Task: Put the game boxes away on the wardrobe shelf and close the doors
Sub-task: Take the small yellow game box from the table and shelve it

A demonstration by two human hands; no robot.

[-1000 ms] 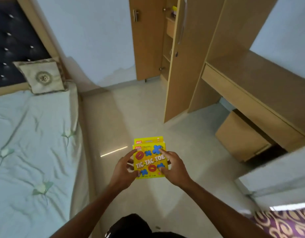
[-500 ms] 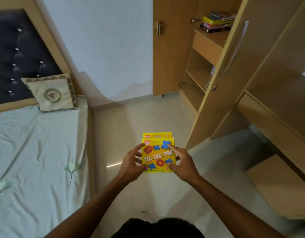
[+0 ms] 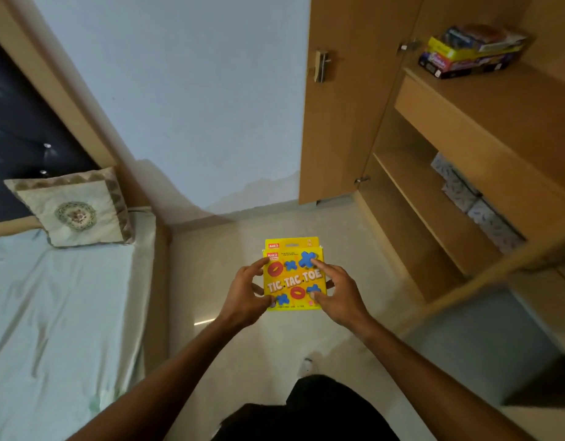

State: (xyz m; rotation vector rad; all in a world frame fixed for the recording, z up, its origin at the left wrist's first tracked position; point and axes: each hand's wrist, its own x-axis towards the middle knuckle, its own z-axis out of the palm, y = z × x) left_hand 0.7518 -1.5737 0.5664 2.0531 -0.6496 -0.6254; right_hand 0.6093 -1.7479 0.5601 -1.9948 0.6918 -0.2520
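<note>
I hold yellow Tic Tac Toe game boxes [image 3: 293, 278], two stacked with the lower one peeking out at the top, at waist height over the floor. My left hand [image 3: 247, 294] grips their left edge and my right hand [image 3: 336, 292] grips the right edge. The wooden wardrobe [image 3: 465, 148] stands open at the right. A stack of several game boxes [image 3: 468, 52] lies on its upper shelf. The left door [image 3: 341, 100] is swung open against the wall; the right door's edge [image 3: 484, 278] crosses the lower right.
A bed with a pale green sheet [image 3: 58, 313] and a cushion [image 3: 72, 210] fills the left, under a dark padded headboard [image 3: 23, 144]. Patterned storage boxes [image 3: 475, 202] sit on a lower wardrobe shelf. Tiled floor [image 3: 243, 243] lies between bed and wardrobe.
The view has moved closer to the wardrobe and turned right, so its shelves and stacked boxes now show large. Both hands keep the same grip on the yellow boxes.
</note>
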